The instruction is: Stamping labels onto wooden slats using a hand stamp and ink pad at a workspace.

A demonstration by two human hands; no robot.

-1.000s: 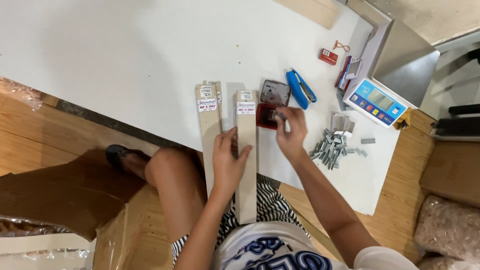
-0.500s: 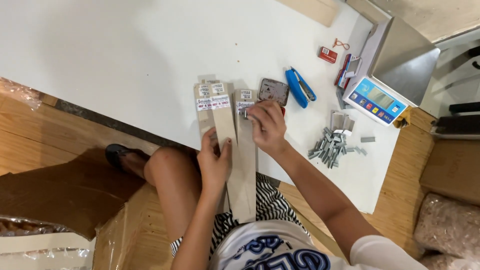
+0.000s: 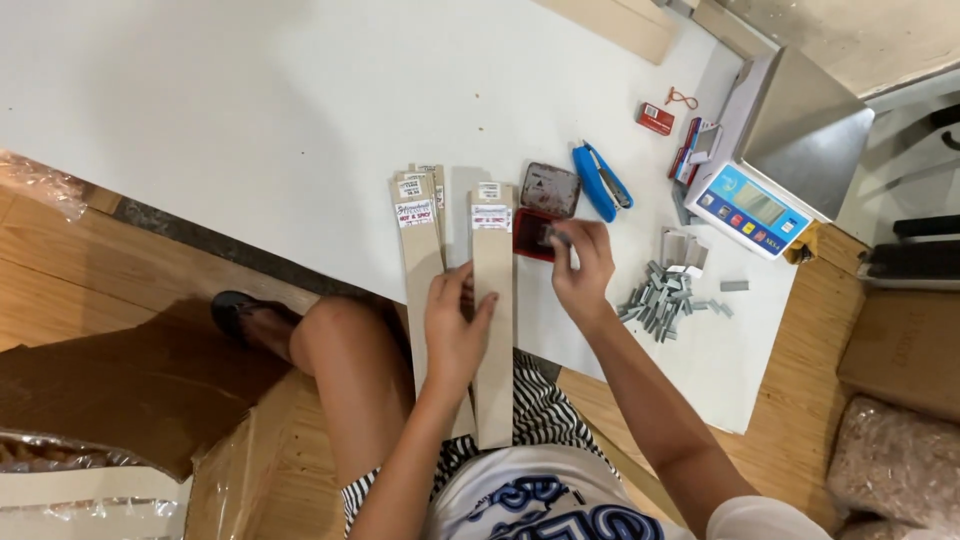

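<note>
The left hand (image 3: 455, 325) lay flat on a long tan cardboard strip (image 3: 493, 330), fingers spread narrow, thumb hooked over the strip's right edge, pinning it down on the white table (image 3: 250, 110). That strip ran from six o'clock up toward twelve, its labelled end sitting well above the hand, its lower end hanging off the table edge over the person's lap. At nine o'clock of it, just beside and partly under the palm, sat a stack of similar strips (image 3: 418, 260).

The right hand (image 3: 582, 268) hovered over the red ink pad (image 3: 535, 235), fingertips pinched tight on a small dark stamp (image 3: 558, 236), which sat at the hand's eleven o'clock, pressed down onto the pad. The pad's open lid (image 3: 550, 188) lay at twelve o'clock of it.

A blue stapler (image 3: 598, 182) rested at one o'clock of the pad. A heap of grey staple bars (image 3: 665, 298) lay at three o'clock of the right hand, near it. A weighing scale (image 3: 760, 190) stood further out at two o'clock.
</note>
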